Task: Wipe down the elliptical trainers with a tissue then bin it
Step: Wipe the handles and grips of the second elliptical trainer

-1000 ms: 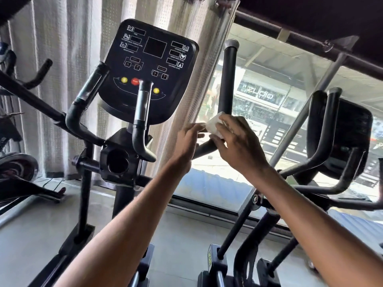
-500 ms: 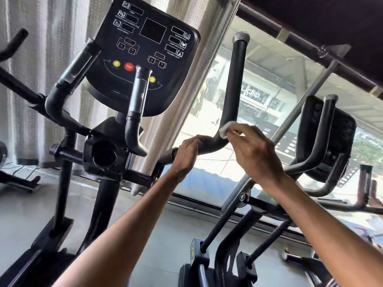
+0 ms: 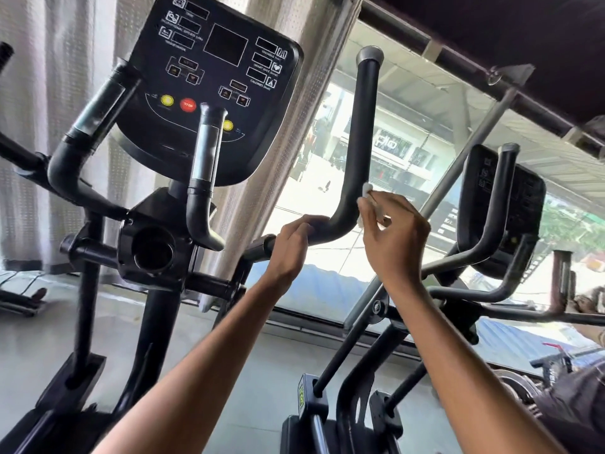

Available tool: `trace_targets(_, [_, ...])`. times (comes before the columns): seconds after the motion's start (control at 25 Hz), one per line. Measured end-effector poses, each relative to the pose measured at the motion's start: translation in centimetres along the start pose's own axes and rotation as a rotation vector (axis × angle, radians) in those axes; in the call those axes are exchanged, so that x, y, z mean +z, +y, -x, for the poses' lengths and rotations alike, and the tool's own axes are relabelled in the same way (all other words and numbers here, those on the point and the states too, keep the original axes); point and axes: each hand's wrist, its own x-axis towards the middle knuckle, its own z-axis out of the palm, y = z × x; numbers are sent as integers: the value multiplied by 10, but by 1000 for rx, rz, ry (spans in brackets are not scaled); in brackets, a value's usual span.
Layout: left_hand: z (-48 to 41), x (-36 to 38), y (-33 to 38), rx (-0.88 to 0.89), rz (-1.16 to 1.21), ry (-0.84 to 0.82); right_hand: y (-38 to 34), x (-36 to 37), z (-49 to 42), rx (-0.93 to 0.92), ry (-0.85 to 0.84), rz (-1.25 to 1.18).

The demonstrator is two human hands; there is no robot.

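A white curtain [image 3: 39, 126] hangs at far left. Next, the elliptical's black console [image 3: 209, 132] shows 2 yellow buttons and 1 red STOP button. The left hand [image 3: 288, 247] curls its fingers over the lower bend of the black handlebar [image 3: 361, 132]. Just right, a white tissue [image 3: 366, 190] is pressed against the bar's upright, pinched in the right hand [image 3: 396, 240]. A 2nd elliptical [image 3: 523, 208] stands at right.
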Motion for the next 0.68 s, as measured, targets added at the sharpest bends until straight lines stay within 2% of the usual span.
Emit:
trace_targets(0.08, [0, -2, -4, -4, -8, 2, -8, 5, 1, -45, -19, 41])
trace_targets(0.24, [2, -8, -15, 12, -70, 34, -15, 2, -13, -334, -168, 318])
trace_targets(0.4, [-2, -13, -24, -35, -111, 64, -52, 3, -40, -489, -513, 560])
trace_targets(0.56, [1, -19, -32, -57, -71, 53, -78, 22, -24, -566, -881, 692])
trace_targets(0.68, [10, -19, -21, -75, -12, 65, -81, 52, -14, -516, -974, 793])
